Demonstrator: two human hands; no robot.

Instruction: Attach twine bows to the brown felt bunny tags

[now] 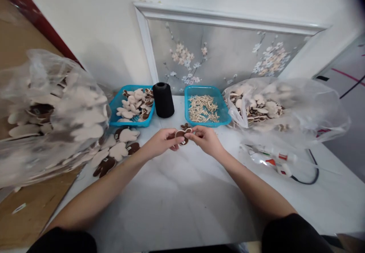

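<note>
Both hands meet over the middle of the white table, in front of the two blue baskets. My left hand (pixel 164 142) pinches the left side of a small brown felt piece (pixel 180 134) with a pale edge. The fingers of my right hand (pixel 205 139) are closed on the right side of the same piece. Just behind it, a small dark brown piece (pixel 185 125) lies on the table. Whether my right fingers also hold something smaller cannot be made out.
Behind stand a blue basket of felt pieces (pixel 114 110), a black thread cone (pixel 163 101) and a blue basket of small pale sticks (pixel 186 106). Clear bags of felt shapes flank them (pixel 91 112) (pixel 308 108). Loose felt shapes (pixel 118 151) lie left; a glue gun (pixel 283 169) with cord lies right.
</note>
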